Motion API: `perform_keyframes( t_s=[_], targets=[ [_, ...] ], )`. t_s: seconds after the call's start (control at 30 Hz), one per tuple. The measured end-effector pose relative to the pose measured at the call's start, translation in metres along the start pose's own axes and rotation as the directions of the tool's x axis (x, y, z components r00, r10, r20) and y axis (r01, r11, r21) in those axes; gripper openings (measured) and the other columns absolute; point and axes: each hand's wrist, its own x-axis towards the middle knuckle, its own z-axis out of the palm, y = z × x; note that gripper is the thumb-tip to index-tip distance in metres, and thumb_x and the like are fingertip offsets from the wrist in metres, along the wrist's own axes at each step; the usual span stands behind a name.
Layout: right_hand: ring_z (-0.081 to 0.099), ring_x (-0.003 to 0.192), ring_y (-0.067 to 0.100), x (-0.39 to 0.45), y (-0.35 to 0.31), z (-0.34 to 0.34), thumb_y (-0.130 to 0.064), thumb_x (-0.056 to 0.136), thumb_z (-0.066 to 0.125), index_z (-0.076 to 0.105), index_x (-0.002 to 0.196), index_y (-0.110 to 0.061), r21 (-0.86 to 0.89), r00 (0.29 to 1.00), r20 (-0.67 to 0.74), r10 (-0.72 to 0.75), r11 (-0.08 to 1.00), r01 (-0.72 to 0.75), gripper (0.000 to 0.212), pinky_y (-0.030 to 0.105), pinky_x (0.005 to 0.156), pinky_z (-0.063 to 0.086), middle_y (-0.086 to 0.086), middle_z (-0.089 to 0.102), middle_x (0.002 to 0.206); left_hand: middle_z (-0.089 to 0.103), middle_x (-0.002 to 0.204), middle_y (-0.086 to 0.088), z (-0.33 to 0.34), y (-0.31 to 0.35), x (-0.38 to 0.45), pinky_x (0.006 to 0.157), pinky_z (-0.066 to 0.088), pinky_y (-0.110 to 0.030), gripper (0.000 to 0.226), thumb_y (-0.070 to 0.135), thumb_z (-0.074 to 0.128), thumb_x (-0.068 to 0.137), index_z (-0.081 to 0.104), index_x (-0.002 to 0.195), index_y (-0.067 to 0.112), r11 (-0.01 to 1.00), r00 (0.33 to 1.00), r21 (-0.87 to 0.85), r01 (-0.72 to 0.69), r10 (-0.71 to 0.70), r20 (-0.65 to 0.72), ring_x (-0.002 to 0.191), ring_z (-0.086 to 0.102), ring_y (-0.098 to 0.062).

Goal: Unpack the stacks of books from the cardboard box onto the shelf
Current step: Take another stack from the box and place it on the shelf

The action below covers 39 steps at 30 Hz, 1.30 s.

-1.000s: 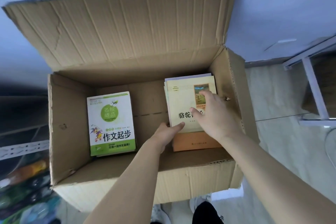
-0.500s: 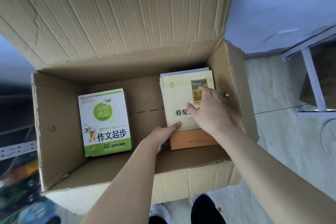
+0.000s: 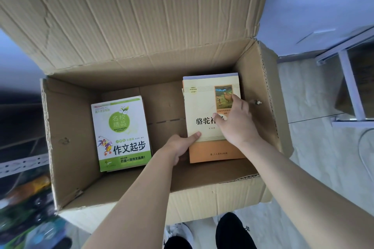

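An open cardboard box (image 3: 66,127) stands on the floor below me with two stacks of books inside. The right stack is topped by a cream and orange book (image 3: 202,105). My left hand (image 3: 179,146) grips this stack at its lower left edge, thumb on the cover and fingers down its side. My right hand (image 3: 237,123) lies on the cover near the right edge, its outer fingers curling down between the stack and the box wall. The left stack, topped by a white and green book (image 3: 121,127), lies untouched.
The box's big rear flap (image 3: 141,16) stands up against the blue wall. A white metal frame (image 3: 348,87) stands on the floor at the right. At the left a white perforated rail (image 3: 20,164) and blurred colourful items show. My shoes are below the box.
My view has moved closer over the box. Both hands have stayed on the right stack, which has not visibly lifted.
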Motion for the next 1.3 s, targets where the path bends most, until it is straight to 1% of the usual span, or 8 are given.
perform_keyframes(
  t_s=[0.27,0.37,0.5,0.67,0.83,1.0,1.17,1.3],
  targets=[
    [0.037,0.135,0.033,0.021,0.001,0.011,-0.035,0.092,0.062,0.021,0.152,-0.015,0.134,0.985,0.089,0.148,0.978,-0.159,0.076,0.042,0.104,0.037,0.013,0.034,0.147,0.067,0.114,-0.004,-0.034,0.005,-0.006,0.096,0.051,-0.043,0.063,0.047,0.074,0.08,0.052,0.124,0.008,1.0,0.998,0.007,0.022,-0.022,0.05,0.106,0.063,-0.021],
    [0.053,0.123,0.03,0.031,0.001,0.015,-0.032,0.093,0.063,0.03,0.147,-0.01,0.29,0.962,0.173,0.212,0.922,-0.256,0.067,0.037,0.09,0.047,0.013,0.048,0.14,0.065,0.103,0.001,-0.043,0.003,-0.009,0.091,0.052,-0.04,0.052,0.044,0.072,0.082,0.048,0.115,0.012,0.999,0.998,-0.026,0.026,-0.025,0.056,0.101,0.062,-0.019],
    [0.066,0.09,0.02,0.043,-0.001,0.016,-0.041,0.094,0.06,0.05,0.129,-0.008,0.45,0.918,0.272,0.289,0.805,-0.387,0.049,0.03,0.067,0.05,0.007,0.066,0.112,0.055,0.136,-0.004,-0.05,-0.007,-0.003,0.109,0.04,-0.047,0.085,0.048,0.074,0.078,0.034,0.143,0.008,0.997,0.999,-0.08,0.02,-0.017,0.037,0.126,0.051,-0.024],
    [0.061,0.067,0.012,0.052,-0.011,0.007,-0.046,0.095,0.057,0.06,0.1,-0.014,0.556,0.875,0.356,0.327,0.679,-0.48,0.032,0.025,0.05,0.038,0.0,0.065,0.081,0.052,0.14,-0.004,-0.05,-0.013,0.003,0.113,0.033,-0.046,0.094,0.052,0.074,0.076,0.031,0.146,0.008,0.994,0.998,-0.106,-0.003,0.01,0.062,0.129,0.048,-0.024],
    [0.055,0.067,0.01,0.053,-0.012,0.001,-0.047,0.095,0.056,0.058,0.09,-0.019,0.594,0.86,0.417,0.293,0.629,-0.502,0.029,0.025,0.052,0.032,-0.002,0.06,0.08,0.049,0.145,-0.002,-0.047,-0.013,0.003,0.109,0.032,-0.035,0.087,0.053,0.068,0.082,0.031,0.148,0.011,0.995,0.997,-0.086,-0.052,0.056,0.044,0.131,0.046,-0.021],
    [0.064,0.074,0.018,0.055,-0.011,0.005,-0.039,0.093,0.062,0.061,0.092,-0.018,0.617,0.861,0.437,0.258,0.61,-0.496,0.021,0.029,0.057,0.043,0.004,0.067,0.086,0.052,0.141,-0.004,-0.046,-0.016,0.005,0.098,0.039,-0.032,0.077,0.047,0.067,0.085,0.036,0.145,0.01,0.995,0.996,-0.057,-0.083,0.084,0.005,0.122,0.052,-0.021],
    [0.07,0.083,0.023,0.059,-0.007,0.01,-0.036,0.089,0.069,0.064,0.092,-0.016,0.622,0.88,0.42,0.222,0.636,-0.457,0.021,0.034,0.07,0.052,0.008,0.073,0.093,0.055,0.137,-0.005,-0.048,-0.018,0.004,0.093,0.038,-0.03,0.069,0.044,0.067,0.087,0.041,0.141,0.01,0.994,0.995,-0.051,-0.097,0.097,-0.011,0.117,0.053,-0.021],
    [0.071,0.093,0.026,0.055,-0.004,0.013,-0.029,0.085,0.074,0.063,0.099,-0.012,0.64,0.896,0.402,0.188,0.642,-0.422,0.024,0.047,0.092,0.053,0.008,0.075,0.097,0.057,0.134,-0.005,-0.051,-0.025,0.0,0.092,0.04,-0.03,0.067,0.044,0.068,0.085,0.044,0.138,0.011,0.994,0.995,-0.058,-0.09,0.088,-0.04,0.115,0.055,-0.022]
  ],
)
